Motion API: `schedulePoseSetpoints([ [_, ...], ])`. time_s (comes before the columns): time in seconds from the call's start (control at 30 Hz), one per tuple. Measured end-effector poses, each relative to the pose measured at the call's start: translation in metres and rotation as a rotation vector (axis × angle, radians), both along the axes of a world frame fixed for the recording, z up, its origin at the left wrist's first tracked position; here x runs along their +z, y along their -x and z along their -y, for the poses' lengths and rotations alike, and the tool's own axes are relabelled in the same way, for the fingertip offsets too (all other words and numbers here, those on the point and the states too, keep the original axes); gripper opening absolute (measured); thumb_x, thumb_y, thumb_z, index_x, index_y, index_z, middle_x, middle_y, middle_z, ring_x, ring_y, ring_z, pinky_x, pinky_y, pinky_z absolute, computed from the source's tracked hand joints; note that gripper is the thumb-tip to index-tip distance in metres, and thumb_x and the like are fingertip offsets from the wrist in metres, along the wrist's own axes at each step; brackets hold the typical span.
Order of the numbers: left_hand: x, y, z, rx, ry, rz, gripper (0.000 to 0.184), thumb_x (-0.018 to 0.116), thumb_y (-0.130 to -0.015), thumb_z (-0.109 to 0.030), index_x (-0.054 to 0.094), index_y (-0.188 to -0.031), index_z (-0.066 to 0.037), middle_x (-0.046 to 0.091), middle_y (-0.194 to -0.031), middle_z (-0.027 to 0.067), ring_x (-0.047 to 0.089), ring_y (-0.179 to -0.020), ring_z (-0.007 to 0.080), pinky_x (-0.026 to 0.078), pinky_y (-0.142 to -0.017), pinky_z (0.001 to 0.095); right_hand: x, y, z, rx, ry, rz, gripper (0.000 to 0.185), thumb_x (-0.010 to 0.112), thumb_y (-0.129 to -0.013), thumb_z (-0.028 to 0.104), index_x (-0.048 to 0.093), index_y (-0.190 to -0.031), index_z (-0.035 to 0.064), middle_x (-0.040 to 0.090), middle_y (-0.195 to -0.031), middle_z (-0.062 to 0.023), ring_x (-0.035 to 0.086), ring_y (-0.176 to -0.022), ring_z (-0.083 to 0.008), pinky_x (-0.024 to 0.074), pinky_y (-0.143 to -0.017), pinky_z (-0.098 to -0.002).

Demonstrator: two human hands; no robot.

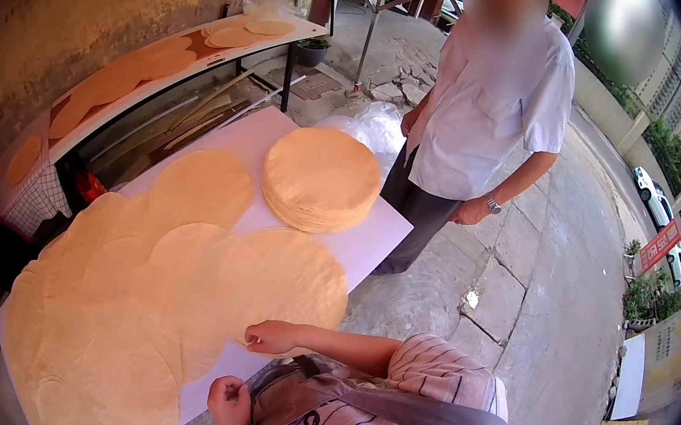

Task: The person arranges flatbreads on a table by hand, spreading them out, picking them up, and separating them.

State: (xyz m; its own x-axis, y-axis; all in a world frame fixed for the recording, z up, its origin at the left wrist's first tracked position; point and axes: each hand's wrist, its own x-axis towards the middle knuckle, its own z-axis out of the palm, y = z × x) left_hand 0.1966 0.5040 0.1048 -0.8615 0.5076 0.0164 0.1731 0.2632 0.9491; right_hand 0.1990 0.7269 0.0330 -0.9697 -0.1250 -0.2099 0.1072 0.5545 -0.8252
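Observation:
My left hand (230,406) is held near the front edge of the white table (215,368), its fingers curled in and nothing seen in them. Close by, above the same edge, is my right hand (271,338), also with curled fingers and no object showing. Just beyond it, thin round flatbreads (108,326) overlap in a wide layer over much of the tabletop. A neat, thick stack of flatbreads (323,176) sits at the table's far right part. I wear an apron (314,411) over a striped shirt.
Along the wall stands a second table (244,50) with more flatbreads (120,78). A person in a white shirt (481,110) stands beyond the stack, arms lowered. Clear plastic (377,131) lies behind my table. Paved ground (527,274) stretches to the right, with parked cars (653,199) farther off.

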Motion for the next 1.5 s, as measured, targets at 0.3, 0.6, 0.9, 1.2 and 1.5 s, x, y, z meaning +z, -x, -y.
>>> schedulePoseSetpoints([
  [0.3, -0.004, 0.004, -0.009, -0.078, -0.020, -0.007, 0.010, 0.058, -0.075, 0.005, 0.055, -0.083, 0.000, 0.056, -0.070, 0.0034, 0.054, -0.062, 0.0084, 0.045, -0.060, 0.0217, -0.017, 0.010, -0.004, 0.009, -0.107, 0.064, 0.032, 0.057, -0.082, 0.030, 0.054, -0.100, 0.0040, 0.060, -0.104, -0.0175, 0.058, -0.096, -0.0320, 0.0473, -0.076, -0.0411],
  [0.6, -0.008, 0.010, -0.013, -0.122, 0.033, -0.052, 0.008, 0.058, -0.073, 0.004, 0.057, -0.081, 0.001, 0.059, -0.071, 0.0102, 0.059, -0.062, 0.0166, 0.048, -0.058, 0.0270, -0.078, -0.040, -0.010, -0.252, -0.635, 0.240, 0.060, 0.054, -0.080, 0.035, 0.034, -0.131, 0.0101, 0.022, -0.140, -0.0246, 0.023, -0.124, -0.0534, 0.0307, -0.090, -0.0671],
  [0.9, -0.009, 0.042, 0.004, -0.258, 0.240, -0.101, 0.012, 0.058, -0.071, 0.004, 0.057, -0.083, 0.001, 0.059, -0.070, 0.0126, 0.059, -0.062, 0.0211, 0.048, -0.058, 0.0302, -0.095, -0.040, 0.005, -0.262, -0.771, 0.270, 0.059, 0.053, -0.080, 0.031, 0.032, -0.133, 0.0131, 0.018, -0.144, -0.0237, 0.017, -0.129, -0.0518, 0.0272, -0.092, -0.0677],
  [1.2, -0.045, 0.078, 0.062, -0.466, 0.610, -0.273, 0.017, 0.058, -0.066, -0.002, 0.057, -0.083, -0.005, 0.058, -0.066, 0.0127, 0.057, -0.068, 0.0313, 0.044, -0.060, 0.0418, -0.071, -0.032, 0.013, -0.320, -0.720, 0.432, 0.061, 0.054, -0.079, 0.022, 0.030, -0.135, 0.0145, 0.014, -0.146, -0.0197, 0.015, -0.130, -0.0501, 0.0277, -0.093, -0.0668],
  [1.5, -0.077, 0.095, 0.109, -0.530, 0.714, -0.198, 0.017, 0.059, -0.064, -0.007, 0.059, -0.081, -0.009, 0.059, -0.064, 0.0107, 0.058, -0.066, 0.0309, 0.045, -0.058, 0.0419, -0.079, -0.013, 0.033, -0.514, -0.722, 0.490, 0.063, 0.054, -0.077, 0.025, 0.030, -0.134, 0.0090, 0.014, -0.146, -0.0201, 0.013, -0.131, -0.0499, 0.0247, -0.093, -0.0673],
])
